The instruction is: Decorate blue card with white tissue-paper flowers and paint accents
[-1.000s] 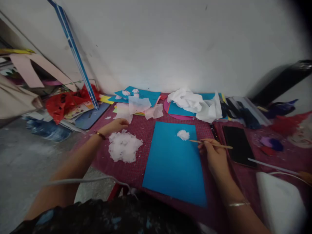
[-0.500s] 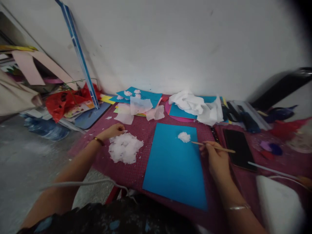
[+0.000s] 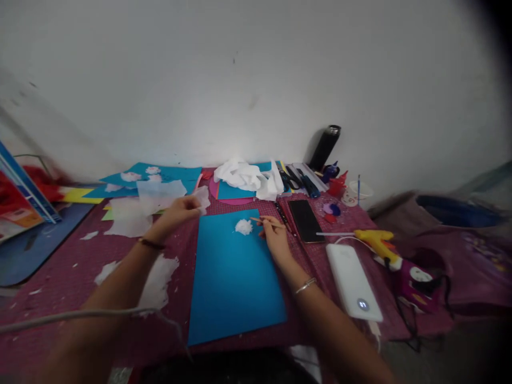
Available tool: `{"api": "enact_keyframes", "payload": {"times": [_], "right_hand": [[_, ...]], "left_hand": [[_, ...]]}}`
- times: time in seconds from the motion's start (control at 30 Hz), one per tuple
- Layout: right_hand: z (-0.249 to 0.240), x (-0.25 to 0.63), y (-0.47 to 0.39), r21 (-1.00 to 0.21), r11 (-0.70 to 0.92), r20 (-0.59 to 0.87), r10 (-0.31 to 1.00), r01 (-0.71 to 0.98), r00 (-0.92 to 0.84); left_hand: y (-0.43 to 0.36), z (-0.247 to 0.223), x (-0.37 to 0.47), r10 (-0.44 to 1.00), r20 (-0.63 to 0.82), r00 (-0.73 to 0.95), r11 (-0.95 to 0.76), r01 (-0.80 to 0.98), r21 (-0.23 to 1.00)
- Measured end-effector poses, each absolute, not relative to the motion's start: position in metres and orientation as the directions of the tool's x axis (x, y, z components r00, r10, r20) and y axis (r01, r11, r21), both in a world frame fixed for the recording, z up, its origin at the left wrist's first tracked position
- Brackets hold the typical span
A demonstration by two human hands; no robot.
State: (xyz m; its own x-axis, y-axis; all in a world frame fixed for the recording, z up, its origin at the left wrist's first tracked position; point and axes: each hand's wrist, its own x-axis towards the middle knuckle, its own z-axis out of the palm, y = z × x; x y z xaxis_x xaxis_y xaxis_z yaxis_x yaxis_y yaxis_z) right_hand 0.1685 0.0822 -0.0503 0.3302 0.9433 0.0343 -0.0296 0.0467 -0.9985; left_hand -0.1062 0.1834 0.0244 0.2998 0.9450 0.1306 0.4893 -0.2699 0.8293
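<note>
A blue paper sheet (image 3: 236,282) lies in front of me, with a small tuft of crumpled white paper (image 3: 244,226) on its upper part. My right hand (image 3: 275,234) is closed round a thin wooden stick (image 3: 274,223), its tip just right of the tuft. Over the sheet's upper left corner, my left hand (image 3: 182,209) pinches a piece of white tissue paper (image 3: 203,199); where it ends against the loose sheets behind is hard to see. Below my left forearm lies a heap of torn white paper pieces (image 3: 158,282), partly hidden by the arm.
Behind are translucent paper sheets (image 3: 128,214), blue paper with white tufts (image 3: 176,176) and crumpled white tissue (image 3: 244,176). To the right lie scissors (image 3: 291,178), a phone (image 3: 306,220), a white power bank (image 3: 352,280) and a yellow glue gun (image 3: 376,240). A black flask (image 3: 325,148) stands behind.
My view has turned to the right. My left hand has moved from the torn-paper heap to the blue sheet's upper left corner. My right hand still holds the stick beside the tuft.
</note>
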Motion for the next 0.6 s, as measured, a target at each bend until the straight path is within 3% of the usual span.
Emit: {"api": "enact_keyframes", "payload": {"times": [0.2,0.37,0.6], "right_hand": [[-0.057,0.176,0.078,-0.997,0.057,0.048,0.979,-0.046,0.196],[-0.052,0.181,0.079,-0.998,0.042,0.035,0.984,-0.037,0.174],[-0.048,0.185,0.081,-0.998,0.048,0.041,0.987,-0.041,0.158]], "left_hand": [[0.195,-0.020,-0.018,0.899,0.130,0.418,-0.291,0.348,0.891],[0.193,-0.035,0.008,0.906,0.215,0.365,-0.357,0.386,0.850],[0.180,-0.045,0.009,0.817,0.146,0.558,-0.438,0.434,0.787]]}}
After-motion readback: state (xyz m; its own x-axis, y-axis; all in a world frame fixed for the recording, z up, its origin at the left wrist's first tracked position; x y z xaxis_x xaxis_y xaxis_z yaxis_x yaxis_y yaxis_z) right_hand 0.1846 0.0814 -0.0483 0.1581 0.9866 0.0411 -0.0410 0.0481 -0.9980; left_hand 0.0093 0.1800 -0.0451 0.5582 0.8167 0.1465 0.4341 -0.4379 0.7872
